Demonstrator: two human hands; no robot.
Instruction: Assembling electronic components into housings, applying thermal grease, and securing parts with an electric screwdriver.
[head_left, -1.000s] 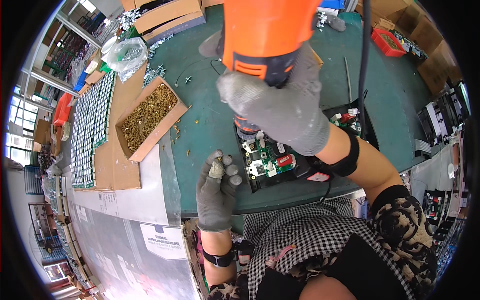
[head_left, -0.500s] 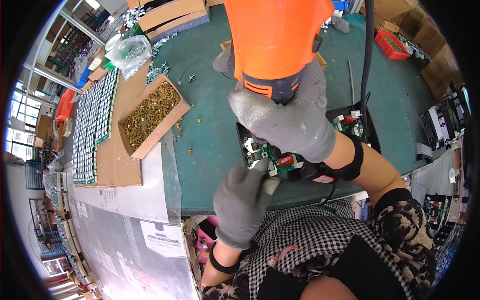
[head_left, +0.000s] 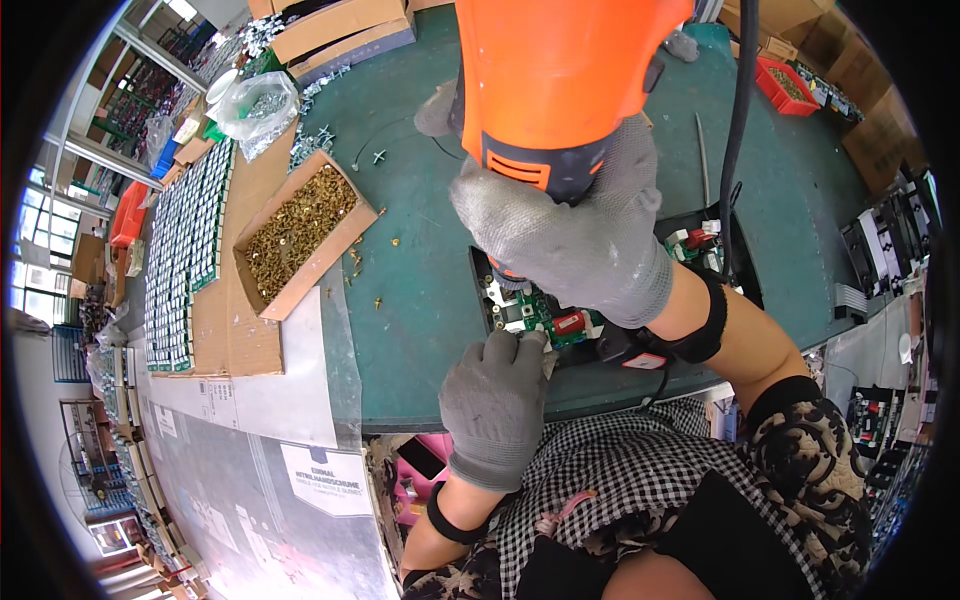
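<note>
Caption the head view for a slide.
Gloved right hand holds an orange power screwdriver over a circuit board; gloved left hand steadies it beside a box of screws.

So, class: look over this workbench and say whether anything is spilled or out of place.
Yes. A few brass screws lie loose on the green mat beside the cardboard box of screws, as if spilled. Silver screws are also scattered near the plastic bag.

Green-topped workbench (head_left: 420, 300), cardboard boxes (head_left: 340, 35) behind, bright windows (head_left: 30, 280) at left.
</note>
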